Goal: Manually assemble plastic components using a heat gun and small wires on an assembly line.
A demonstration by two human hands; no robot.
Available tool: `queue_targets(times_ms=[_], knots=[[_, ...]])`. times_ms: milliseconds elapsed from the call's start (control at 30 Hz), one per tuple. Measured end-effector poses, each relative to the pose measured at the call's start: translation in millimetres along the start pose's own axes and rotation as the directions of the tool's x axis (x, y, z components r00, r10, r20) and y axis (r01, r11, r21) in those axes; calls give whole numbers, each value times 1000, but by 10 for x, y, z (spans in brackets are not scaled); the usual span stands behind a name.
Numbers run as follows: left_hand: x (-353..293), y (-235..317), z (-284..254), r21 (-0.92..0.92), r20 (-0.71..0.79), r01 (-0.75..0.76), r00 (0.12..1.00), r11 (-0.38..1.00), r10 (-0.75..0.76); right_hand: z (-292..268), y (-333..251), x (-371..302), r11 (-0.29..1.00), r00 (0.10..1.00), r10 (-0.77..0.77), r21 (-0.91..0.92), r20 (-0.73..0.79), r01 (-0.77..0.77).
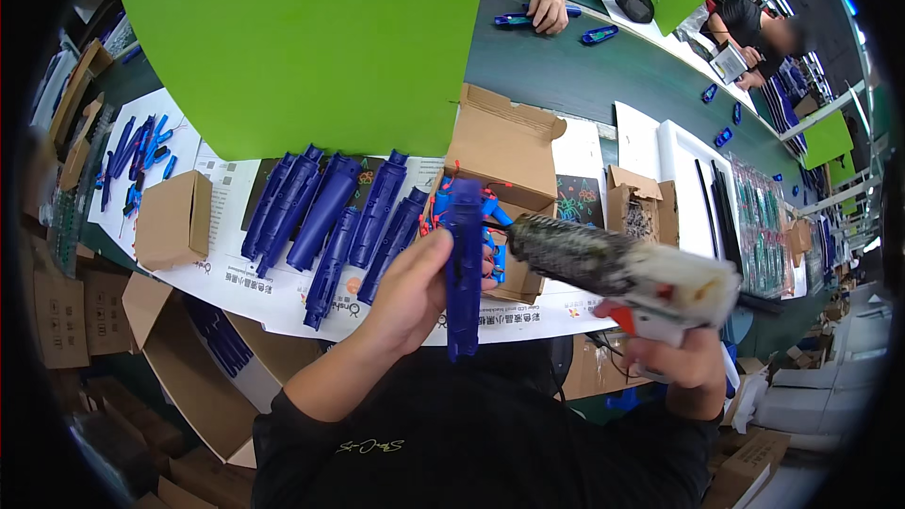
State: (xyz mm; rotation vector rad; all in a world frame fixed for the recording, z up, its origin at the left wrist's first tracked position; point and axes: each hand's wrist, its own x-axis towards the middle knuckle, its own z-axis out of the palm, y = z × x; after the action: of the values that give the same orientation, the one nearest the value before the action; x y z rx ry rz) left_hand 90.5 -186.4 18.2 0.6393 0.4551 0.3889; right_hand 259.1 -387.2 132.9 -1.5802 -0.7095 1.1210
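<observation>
My left hand [412, 290] grips a long dark-blue plastic shell [464, 292], held upright and edge-on above the table's front. My right hand [681, 358] is wrapped round the handle of a white glue gun [632, 275] with a red trigger and a dark, crusted front. Its narrow tip points left at the shell's inner side; whether they touch I cannot tell. Behind the shell, small blue cylindrical parts with red-tipped wires [500, 262] sit by an open cardboard box [504, 146]. To the left, several matching blue shells [325, 212] lie side by side on white printed sheets.
A tall green panel [302, 47] stands behind the shells. A small carton [174, 220] is at left, near more blue parts [141, 155]. Beyond runs a dark green conveyor [556, 61], where another person's hand [549, 8] touches a blue piece. Circuit boards [762, 212] lie far right.
</observation>
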Motion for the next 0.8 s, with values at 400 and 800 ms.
queue_targets(times_ms=[400, 800], knots=[[-339, 519, -546, -226, -211, -252, 956, 941, 206, -1394, 1305, -205, 953, 611, 196, 296, -767, 66], [-315, 244, -773, -154, -189, -88, 980, 984, 58, -1473, 963, 65, 344, 662, 130, -592, -738, -728]])
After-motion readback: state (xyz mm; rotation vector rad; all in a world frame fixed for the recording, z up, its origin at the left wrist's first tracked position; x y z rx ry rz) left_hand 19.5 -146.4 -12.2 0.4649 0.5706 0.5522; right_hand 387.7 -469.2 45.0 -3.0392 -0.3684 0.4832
